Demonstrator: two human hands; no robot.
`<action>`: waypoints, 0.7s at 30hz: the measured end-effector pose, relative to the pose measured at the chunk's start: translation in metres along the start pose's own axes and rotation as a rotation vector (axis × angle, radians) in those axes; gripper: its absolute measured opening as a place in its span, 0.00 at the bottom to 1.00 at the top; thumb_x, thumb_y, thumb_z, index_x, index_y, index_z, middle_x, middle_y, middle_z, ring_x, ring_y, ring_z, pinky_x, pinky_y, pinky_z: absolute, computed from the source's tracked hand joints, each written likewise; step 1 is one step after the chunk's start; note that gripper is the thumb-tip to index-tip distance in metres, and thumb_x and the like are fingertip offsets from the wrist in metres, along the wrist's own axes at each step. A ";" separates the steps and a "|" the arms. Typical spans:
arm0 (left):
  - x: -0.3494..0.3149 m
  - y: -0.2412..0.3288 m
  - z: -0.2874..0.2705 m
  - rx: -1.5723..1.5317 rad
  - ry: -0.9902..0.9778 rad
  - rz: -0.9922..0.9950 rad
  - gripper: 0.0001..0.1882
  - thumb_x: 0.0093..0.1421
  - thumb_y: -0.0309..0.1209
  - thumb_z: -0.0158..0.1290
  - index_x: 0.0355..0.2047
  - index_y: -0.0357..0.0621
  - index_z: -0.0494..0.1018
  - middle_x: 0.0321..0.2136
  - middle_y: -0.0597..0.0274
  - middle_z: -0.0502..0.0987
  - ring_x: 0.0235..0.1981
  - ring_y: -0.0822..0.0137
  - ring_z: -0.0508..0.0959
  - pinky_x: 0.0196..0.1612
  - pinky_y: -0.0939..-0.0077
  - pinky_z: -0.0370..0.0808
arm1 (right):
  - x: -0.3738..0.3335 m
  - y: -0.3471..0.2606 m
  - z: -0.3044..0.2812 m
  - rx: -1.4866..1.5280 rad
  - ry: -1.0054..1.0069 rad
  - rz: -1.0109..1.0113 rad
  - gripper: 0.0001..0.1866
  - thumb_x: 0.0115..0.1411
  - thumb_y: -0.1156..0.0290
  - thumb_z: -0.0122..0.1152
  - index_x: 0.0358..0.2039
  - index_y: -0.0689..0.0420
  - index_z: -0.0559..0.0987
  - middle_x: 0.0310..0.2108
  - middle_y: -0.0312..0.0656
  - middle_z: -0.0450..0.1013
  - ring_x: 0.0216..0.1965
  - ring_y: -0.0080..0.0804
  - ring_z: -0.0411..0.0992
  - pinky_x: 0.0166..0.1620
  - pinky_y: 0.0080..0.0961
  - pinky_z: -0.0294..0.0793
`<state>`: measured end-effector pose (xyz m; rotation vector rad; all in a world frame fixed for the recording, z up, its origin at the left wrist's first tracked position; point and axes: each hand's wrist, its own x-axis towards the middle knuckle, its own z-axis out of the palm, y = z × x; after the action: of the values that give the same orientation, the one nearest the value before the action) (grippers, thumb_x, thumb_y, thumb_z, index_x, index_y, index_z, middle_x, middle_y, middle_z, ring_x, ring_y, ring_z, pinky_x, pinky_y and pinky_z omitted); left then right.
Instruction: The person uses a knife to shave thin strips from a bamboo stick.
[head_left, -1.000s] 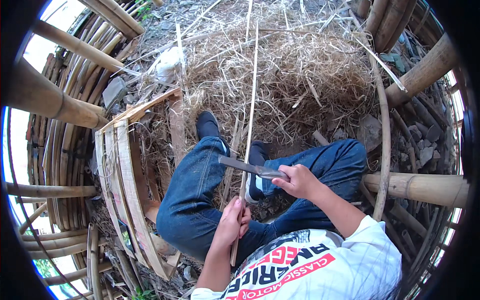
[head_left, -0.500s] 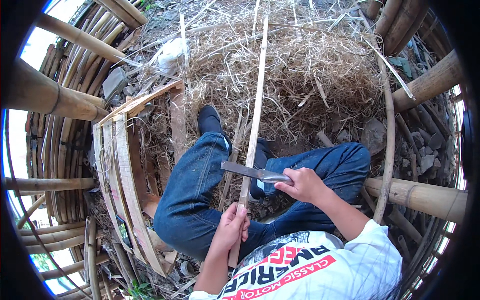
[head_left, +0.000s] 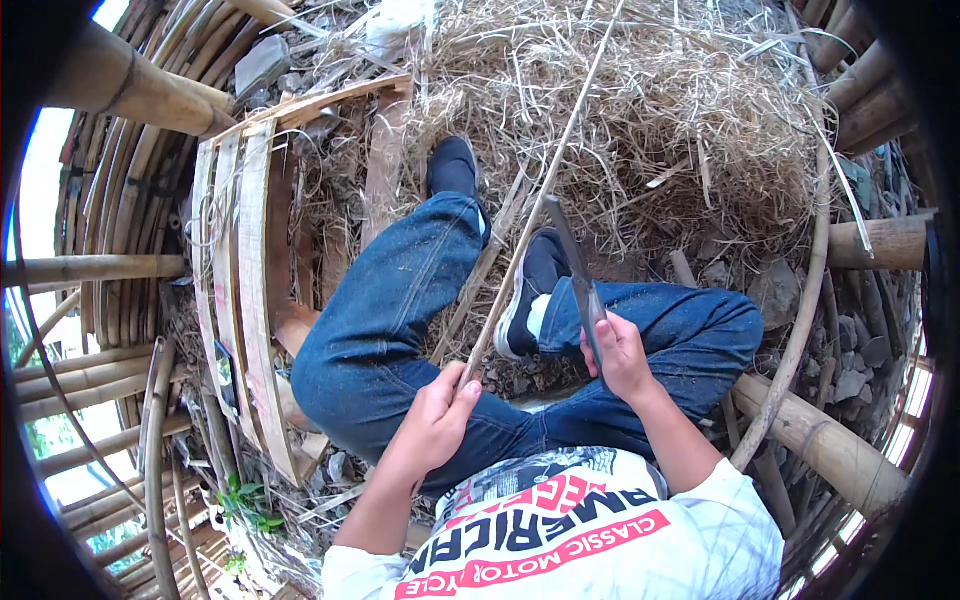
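My left hand (head_left: 440,412) is closed round the lower end of a long, thin bamboo strip (head_left: 545,185), which slants away from me up over the straw. A machete-like knife (head_left: 572,248) with a dark metal blade and metal handle is gripped in my right hand (head_left: 620,358). Its blade points away from me, with the tip close to the right of the strip; whether the two touch I cannot tell. Both hands are over my lap, between my bent legs in blue jeans (head_left: 380,310).
A wooden slatted crate (head_left: 262,270) stands by my left leg. Dry shavings and straw (head_left: 640,130) lie heaped in front. Thick bamboo poles (head_left: 120,80) frame the left side, and another bamboo pole (head_left: 820,440) lies at my right. Stones (head_left: 775,295) sit beyond my right knee.
The knife has come off the strip and swung from pointing left to pointing away from me. The strip now shows its thin edge and leans farther right. The whole view has shifted.
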<state>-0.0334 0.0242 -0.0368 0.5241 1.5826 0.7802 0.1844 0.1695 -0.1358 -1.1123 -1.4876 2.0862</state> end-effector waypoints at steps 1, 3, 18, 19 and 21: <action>-0.001 0.000 0.002 0.086 0.047 0.016 0.08 0.68 0.33 0.43 0.36 0.41 0.66 0.19 0.74 0.61 0.21 0.80 0.61 0.23 0.83 0.59 | 0.001 0.000 0.001 0.001 -0.004 0.007 0.29 0.66 0.41 0.44 0.31 0.59 0.70 0.19 0.34 0.65 0.16 0.16 0.62 0.19 0.15 0.62; -0.002 0.004 0.005 0.168 0.092 0.027 0.09 0.68 0.33 0.44 0.35 0.41 0.66 0.18 0.73 0.60 0.22 0.78 0.63 0.24 0.81 0.60 | 0.004 -0.002 0.007 0.043 0.001 0.032 0.29 0.66 0.41 0.44 0.31 0.59 0.70 0.19 0.33 0.65 0.16 0.16 0.62 0.19 0.15 0.62; -0.006 0.004 0.016 0.537 0.272 0.139 0.12 0.62 0.31 0.51 0.36 0.33 0.62 0.31 0.44 0.64 0.32 0.43 0.66 0.36 0.59 0.66 | 0.008 0.005 0.014 -0.027 -0.044 -0.036 0.31 0.64 0.39 0.45 0.31 0.59 0.71 0.18 0.34 0.65 0.15 0.17 0.62 0.19 0.16 0.62; -0.006 0.001 0.015 0.560 0.266 0.184 0.11 0.62 0.30 0.50 0.36 0.35 0.63 0.30 0.47 0.64 0.29 0.48 0.67 0.33 0.63 0.66 | 0.008 0.006 0.013 -0.028 -0.047 -0.030 0.31 0.64 0.39 0.45 0.31 0.59 0.71 0.18 0.34 0.65 0.15 0.17 0.62 0.19 0.16 0.62; -0.006 -0.003 0.010 0.578 0.261 0.221 0.10 0.62 0.30 0.50 0.36 0.36 0.63 0.30 0.51 0.65 0.25 0.54 0.68 0.30 0.67 0.66 | 0.010 0.007 0.012 0.004 -0.051 -0.024 0.29 0.65 0.40 0.46 0.32 0.59 0.71 0.18 0.34 0.65 0.16 0.19 0.63 0.19 0.17 0.64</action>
<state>-0.0220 0.0194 -0.0351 1.0631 2.0261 0.5584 0.1704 0.1657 -0.1441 -1.0422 -1.5118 2.1155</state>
